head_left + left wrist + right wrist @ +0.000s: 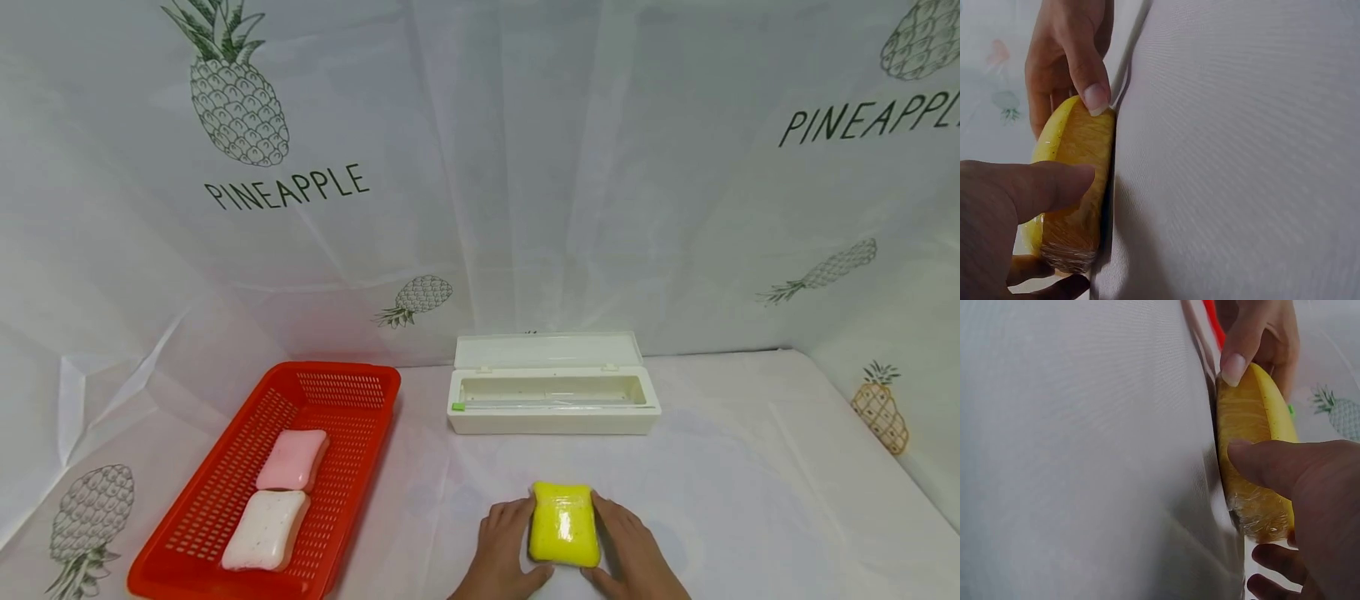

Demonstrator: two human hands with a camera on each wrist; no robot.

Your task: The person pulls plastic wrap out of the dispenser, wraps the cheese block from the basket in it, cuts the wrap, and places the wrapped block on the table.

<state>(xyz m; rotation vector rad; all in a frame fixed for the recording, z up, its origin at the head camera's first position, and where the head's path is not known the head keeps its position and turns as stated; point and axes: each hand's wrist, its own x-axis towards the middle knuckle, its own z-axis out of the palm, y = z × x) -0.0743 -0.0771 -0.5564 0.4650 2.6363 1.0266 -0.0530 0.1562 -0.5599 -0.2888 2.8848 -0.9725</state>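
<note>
A yellow sponge [564, 523] with shiny clear film around it lies flat on the cloth-covered table in front of me. My left hand [502, 546] grips its left side, the thumb at the near edge and the fingers along the side. On the opposite side my right hand [632, 546] holds it the same way. Both wrist views show the thumbs pressing the sponge's brownish side [1082, 147], where the film is bunched and wrinkled at one end [1260, 519]. Its underside is hidden against the table.
Behind the sponge stands a white cling film box [555, 423], its lid [547, 352] raised and a small green piece [458, 407] at its left. A red basket [386, 408] at the left holds a pink sponge [292, 460] and a white sponge [262, 529]. Pineapple-print cloth hangs behind.
</note>
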